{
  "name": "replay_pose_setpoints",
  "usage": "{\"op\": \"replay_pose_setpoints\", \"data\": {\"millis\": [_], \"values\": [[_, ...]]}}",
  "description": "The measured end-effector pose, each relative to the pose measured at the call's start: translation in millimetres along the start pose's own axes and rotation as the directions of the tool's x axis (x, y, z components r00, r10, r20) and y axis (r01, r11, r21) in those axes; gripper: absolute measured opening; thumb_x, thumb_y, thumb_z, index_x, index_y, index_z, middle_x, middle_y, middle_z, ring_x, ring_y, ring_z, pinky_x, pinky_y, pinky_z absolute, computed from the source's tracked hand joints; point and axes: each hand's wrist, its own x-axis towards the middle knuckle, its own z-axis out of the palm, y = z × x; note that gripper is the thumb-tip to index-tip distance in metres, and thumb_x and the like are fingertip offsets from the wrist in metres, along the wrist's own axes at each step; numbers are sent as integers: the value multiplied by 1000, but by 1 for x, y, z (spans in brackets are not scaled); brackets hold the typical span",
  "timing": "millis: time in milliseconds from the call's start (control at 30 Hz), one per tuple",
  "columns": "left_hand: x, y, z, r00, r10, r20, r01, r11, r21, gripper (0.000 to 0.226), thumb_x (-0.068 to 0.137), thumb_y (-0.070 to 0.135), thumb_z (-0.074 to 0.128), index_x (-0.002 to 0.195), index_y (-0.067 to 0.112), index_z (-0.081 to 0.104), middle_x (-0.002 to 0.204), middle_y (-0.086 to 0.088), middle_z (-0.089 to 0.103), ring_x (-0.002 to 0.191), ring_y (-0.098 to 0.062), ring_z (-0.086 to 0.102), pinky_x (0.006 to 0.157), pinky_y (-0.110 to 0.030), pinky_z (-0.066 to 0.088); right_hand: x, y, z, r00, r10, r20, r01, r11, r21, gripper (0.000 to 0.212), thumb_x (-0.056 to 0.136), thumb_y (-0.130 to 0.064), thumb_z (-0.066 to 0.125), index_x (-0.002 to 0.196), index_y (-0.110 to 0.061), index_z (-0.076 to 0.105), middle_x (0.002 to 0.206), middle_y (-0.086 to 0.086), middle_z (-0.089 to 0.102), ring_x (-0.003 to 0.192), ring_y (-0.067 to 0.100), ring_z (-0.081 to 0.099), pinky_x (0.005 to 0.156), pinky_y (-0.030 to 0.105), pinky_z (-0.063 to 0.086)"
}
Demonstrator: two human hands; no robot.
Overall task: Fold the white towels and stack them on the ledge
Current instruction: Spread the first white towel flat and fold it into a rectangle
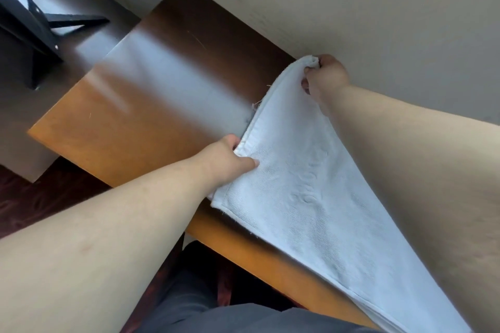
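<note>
Towel (pixel 311 170) is lying partly across the wooden counter (pixel 130 127), its near end hanging off the front edge toward the person. Left hand (pixel 230 162) is pinching the near corner in its fingers while right hand (pixel 324 78) is gripping the far corner by the wall (pixel 351 3). Uneven tension could be skewing the edges, spoiling the fold; embossed lettering on the cloth is unreadable.

Beige wall (pixel 351 3), glossy brown wooden tabletop (pixel 140 105), dark reddish floor (pixel 32 197)
</note>
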Motion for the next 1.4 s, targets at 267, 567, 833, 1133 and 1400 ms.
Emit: {"op": "replay_pose_setpoints", "data": {"millis": [267, 567, 833, 1133, 1400], "values": [[1, -13, 4, 995, 67, -79, -82, 975, -206, 34, 76, 41, 77, 80, 28, 45, 85, 4, 60, 64, -21, 55, 47, -26, 42, -44, 11, 28, 971, -229, 71, 239, 949, -208, 46, 94, -19, 56, 139, -26, 50, 145, 0, 40, 115, 17, 55, 89, 18, 38], [-7, -26, -18, 997, 47, -57, -41, 993, 110, 54, 78, 46, 74, 125, 37, 49, 112, 12, 54, 92, -13, 59, 70, -25, 47, -131, 31, 80, 966, -32, 255, 81, 980, -184, 11, 91, -35, 55, 96, -25, 57, 86, -9, 63, 84, 18, 62, 67, 27, 44], [-9, -59, -43, 982, 101, -158, -69, 978, 196, 40, 84, 31, 73, 116, 33, 48, 84, 7, 59, 67, -8, 57, 54, -22, 38, -161, 40, 65, 947, -6, 321, -37, 991, 129, 27, 96, -25, 54, 123, -31, 54, 112, -11, 64, 101, 12, 65, 88, 24, 51], [-14, -71, -47, 963, 256, -86, -172, 827, 536, 25, 84, 29, 70, 105, 31, 56, 93, 5, 61, 77, -15, 57, 62, -26, 36, -253, 67, 107, 905, -179, 385, 403, 651, -643, 63, 74, -59, 72, 115, -20, 45, 110, 1, 48, 103, 24, 48, 82, 39, 45], [-24, -71, -39, 956, 250, -151, -148, 860, 488, 18, 87, 43, 64, 90, 27, 55, 98, -1, 58, 69, -16, 55, 55, -26, 34, -238, 65, 97, 921, -259, 290, 365, 833, -416, 13, 97, -29, 49, 97, -16, 53, 96, 1, 56, 80, 26, 56, 69, 38, 47]]}}
